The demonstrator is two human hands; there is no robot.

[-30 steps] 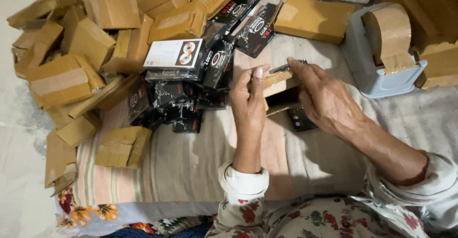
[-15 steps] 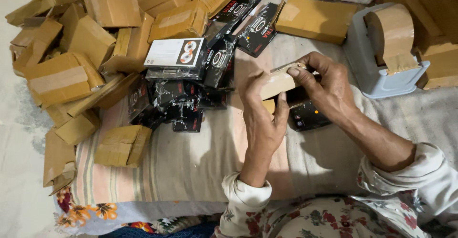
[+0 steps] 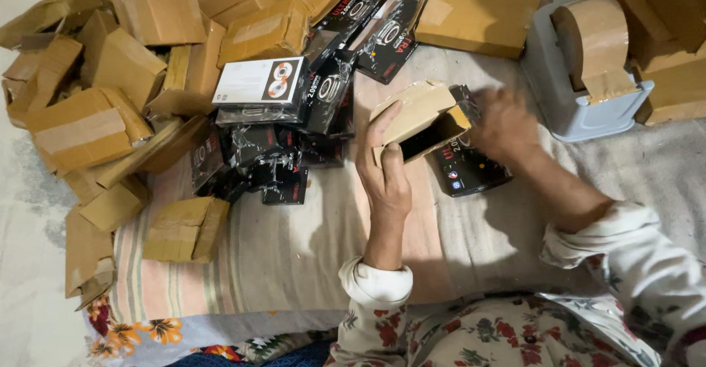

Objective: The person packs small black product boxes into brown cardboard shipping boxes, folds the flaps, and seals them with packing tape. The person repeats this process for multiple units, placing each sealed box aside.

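Note:
My left hand point(image 3: 384, 168) grips a small open cardboard box point(image 3: 415, 117) by its near end, with the open mouth facing right. My right hand point(image 3: 504, 124), blurred by motion, is at that mouth, touching a black product box point(image 3: 463, 168) that lies partly under the cardboard box. I cannot tell whether the right fingers close on it. Both hands are over a striped cloth point(image 3: 294, 257).
A heap of black shrink-wrapped product boxes point(image 3: 294, 132) lies left of the hands. Many brown cardboard boxes point(image 3: 125, 65) are piled at the left and back. A grey tape dispenser point(image 3: 588, 65) with brown tape stands at the right. A flat carton point(image 3: 478, 21) lies behind.
The cardboard box has opened up and its mouth has turned to the right. My right hand has shifted from the box's top to its open end, by the black box.

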